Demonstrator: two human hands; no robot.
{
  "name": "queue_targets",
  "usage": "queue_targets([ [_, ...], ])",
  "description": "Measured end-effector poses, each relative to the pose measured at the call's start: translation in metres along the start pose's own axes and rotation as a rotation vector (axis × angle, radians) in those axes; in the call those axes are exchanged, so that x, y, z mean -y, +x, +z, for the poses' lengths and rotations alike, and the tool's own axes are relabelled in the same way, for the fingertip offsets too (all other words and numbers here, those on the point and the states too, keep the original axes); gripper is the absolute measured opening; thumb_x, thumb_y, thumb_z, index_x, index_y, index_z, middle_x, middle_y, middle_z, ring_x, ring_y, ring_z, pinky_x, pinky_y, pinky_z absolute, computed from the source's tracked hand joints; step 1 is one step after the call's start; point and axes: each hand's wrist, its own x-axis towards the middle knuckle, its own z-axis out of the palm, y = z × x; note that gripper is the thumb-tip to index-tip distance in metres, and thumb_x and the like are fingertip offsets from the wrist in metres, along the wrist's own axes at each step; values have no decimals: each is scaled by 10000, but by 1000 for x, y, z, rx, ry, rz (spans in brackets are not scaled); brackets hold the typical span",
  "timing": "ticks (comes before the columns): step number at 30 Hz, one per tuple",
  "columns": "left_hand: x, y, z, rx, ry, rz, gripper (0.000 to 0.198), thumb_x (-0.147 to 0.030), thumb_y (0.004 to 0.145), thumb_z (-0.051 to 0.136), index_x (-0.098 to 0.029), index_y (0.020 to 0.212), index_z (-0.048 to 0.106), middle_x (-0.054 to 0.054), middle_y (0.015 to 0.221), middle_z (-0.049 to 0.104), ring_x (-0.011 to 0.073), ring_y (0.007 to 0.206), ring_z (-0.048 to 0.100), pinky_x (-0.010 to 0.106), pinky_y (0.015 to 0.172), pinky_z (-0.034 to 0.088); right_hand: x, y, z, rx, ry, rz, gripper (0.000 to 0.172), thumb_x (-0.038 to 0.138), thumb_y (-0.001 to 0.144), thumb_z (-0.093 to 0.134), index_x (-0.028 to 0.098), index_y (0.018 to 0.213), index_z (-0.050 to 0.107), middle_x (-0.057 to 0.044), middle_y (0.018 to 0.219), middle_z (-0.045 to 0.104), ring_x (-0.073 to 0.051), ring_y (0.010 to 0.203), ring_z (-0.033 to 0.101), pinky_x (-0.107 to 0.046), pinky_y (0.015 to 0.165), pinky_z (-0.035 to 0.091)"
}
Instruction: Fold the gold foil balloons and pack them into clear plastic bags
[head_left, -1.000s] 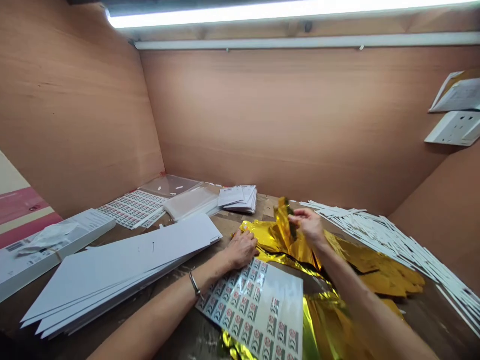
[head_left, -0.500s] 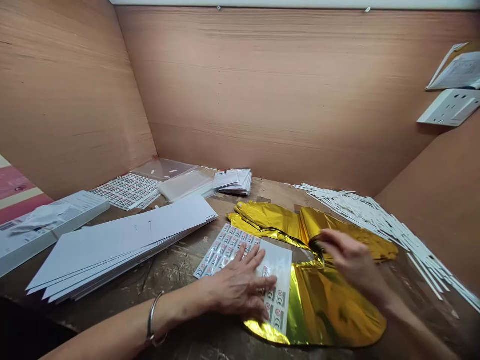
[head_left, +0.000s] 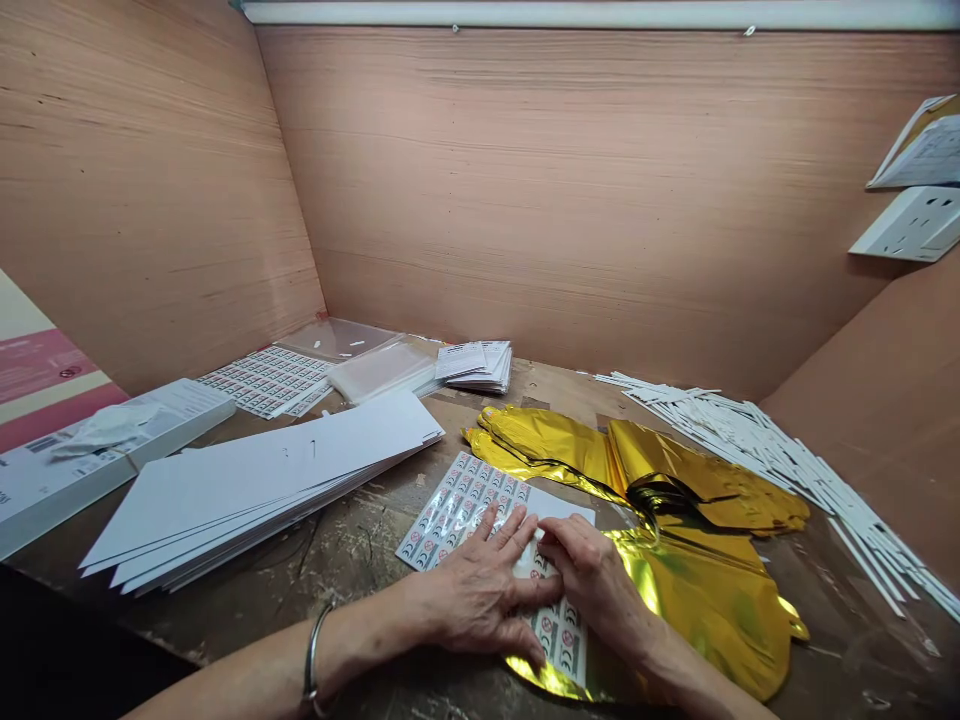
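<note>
A sheet of small red-and-white stickers (head_left: 457, 505) lies on the worn wooden table (head_left: 352, 545), partly over shiny gold foil (head_left: 697, 590). My left hand (head_left: 480, 590) lies flat on the sheet with fingers spread, a bracelet on its wrist. My right hand (head_left: 596, 585) sits beside it on the sheet's right part, fingers bent and pinching at the sheet's surface; what is between the fingertips is too small to make out. More folded gold foil (head_left: 600, 450) is piled behind the sheet.
A stack of long white cards (head_left: 255, 480) lies at left, a white box (head_left: 90, 450) further left. More sticker sheets (head_left: 262, 380), clear bags (head_left: 375, 375) and leaflets (head_left: 476, 365) lie at the back. White strips (head_left: 787, 460) fan along the right. Wooden walls enclose the bench.
My right hand left the gold foil and came left onto the sticker sheet beside my left hand. The foil now lies flat. The left hand stayed pressed on the sheet.
</note>
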Motion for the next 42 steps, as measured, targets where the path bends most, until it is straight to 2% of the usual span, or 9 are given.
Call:
queue_targets([
  [3,-1,-1,-1,3,-11,7,633,-640,748,351,-332,1298,296,82,1418,-125,394,1262,-16,582,981,42,3,4,2,16,5,34,126,131,818,405,180,813,521,-48,773,545,-176,738,470,-304,669,372],
  [9,-1,0,-1,-3,-1,6,654,-641,741,368,-341,1312,261,72,1410,-156,401,1260,-7,587,977,54,8,4,4,56,-25,-20,47,131,739,445,172,737,422,-53,775,488,-172,700,417,-301,625,352],
  [16,-2,-1,-3,-7,-5,2,638,-639,754,347,-328,1307,276,85,1427,-86,385,1267,1,575,984,44,7,6,-22,79,218,136,107,102,762,372,199,718,360,17,672,477,-121,612,426,-239,561,342],
  [19,-2,-1,-2,-14,-6,-4,649,-652,738,357,-323,1295,305,93,1430,-60,387,1267,16,573,985,52,5,10,-25,40,180,86,104,104,768,403,191,710,395,4,701,497,-130,656,449,-253,602,359],
  [23,-2,-2,-2,-19,-10,1,642,-652,739,351,-323,1290,316,84,1426,-94,388,1265,-3,573,986,39,1,9,-10,32,40,-40,82,124,796,425,180,773,481,-32,782,535,-168,755,467,-298,672,368],
  [29,-2,-2,-2,-15,-23,-11,632,-649,747,340,-301,1274,352,95,1426,-75,383,1267,-5,568,989,35,0,4,1,-21,6,-109,113,144,828,415,178,799,518,-36,752,551,-170,742,476,-296,670,380],
  [35,-2,-2,-2,-18,-31,-5,627,-639,749,357,-296,1274,356,92,1429,-40,379,1269,-9,574,988,35,3,3,-3,-3,68,-64,142,205,857,398,201,818,534,-24,769,555,-161,749,484,-287,680,381],
  [39,-2,-2,-2,-23,-25,-5,632,-639,747,363,-283,1269,369,85,1431,-37,373,1272,-19,562,997,34,3,3,-3,27,89,-87,163,218,861,390,206,821,548,-20,765,565,-158,746,479,-282,680,376],
  [42,-2,-2,-2,-19,-18,-5,628,-638,743,373,-304,1275,354,87,1429,-62,382,1268,-5,562,994,41,3,5,-2,27,90,-29,159,216,857,388,199,799,535,-22,755,551,-156,735,473,-282,680,372],
])
